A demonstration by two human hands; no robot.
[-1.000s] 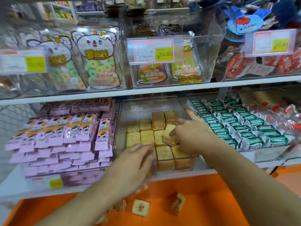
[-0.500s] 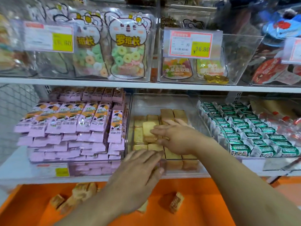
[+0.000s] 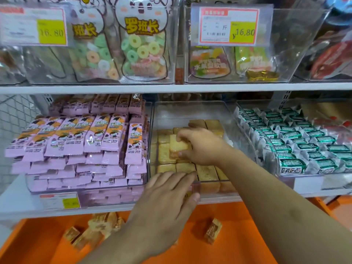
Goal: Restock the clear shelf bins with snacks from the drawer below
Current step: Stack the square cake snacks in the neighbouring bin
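Note:
A clear shelf bin point(image 3: 192, 111) in the middle of the lower shelf holds rows of square tan wrapped cakes point(image 3: 206, 172). Inside it my right hand point(image 3: 202, 145) pinches one tan cake point(image 3: 178, 146) between fingers and thumb, over the left rows. My left hand point(image 3: 167, 199) lies flat with straight fingers on the bin's front edge, thumb against the front wall. Below, the orange drawer point(image 3: 238, 235) has a few loose wrapped cakes point(image 3: 213, 230), and more cakes point(image 3: 102, 225) lie at its left.
Left of the middle bin, pink snack packets point(image 3: 80, 141) are piled high in another bin. Green-and-silver packets point(image 3: 297, 141) fill the bin on the right. The shelf above carries bins of candy-ring bags point(image 3: 141, 46) with yellow price tags point(image 3: 228, 25).
The view has come closer and shifted left. My right hand has carried the cake leftward within the bin. My left hand stays on the bin's front edge.

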